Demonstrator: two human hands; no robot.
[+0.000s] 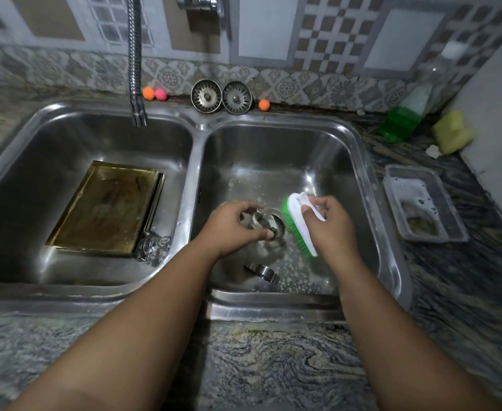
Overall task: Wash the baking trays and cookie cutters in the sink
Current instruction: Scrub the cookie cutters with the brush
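Steel double sink [197, 161] set in a veined stone counter, seen from above. Over the right basin the left hand [232, 226] pinches a small metal cookie cutter [263, 222] between thumb and fingertips, holding it just above the drain, probably so that suds and rinse water fall straight into the basin. The right hand [331, 225] is closed around the white back of a scrubbing brush [298, 225], whose green bristles are turned toward the cutter and lie just beside it, a position suited to scrubbing its rim. A second cutter [263, 272] lies on the soapy floor of the same basin, near the front wall. In the left basin a baking tray [104, 210] lies flat, with a pale, lumpy metal object, likely more cutters, at its near right corner; this side may serve for pieces awaiting or finished with scrubbing, though which cannot be told. The faucet [135, 63] hangs over the left basin, and no running water is visible. The held cutter's shape is hidden by the fingers, and the drain is largely covered. A bottle of green liquid [404, 114] stands blurred on the right.
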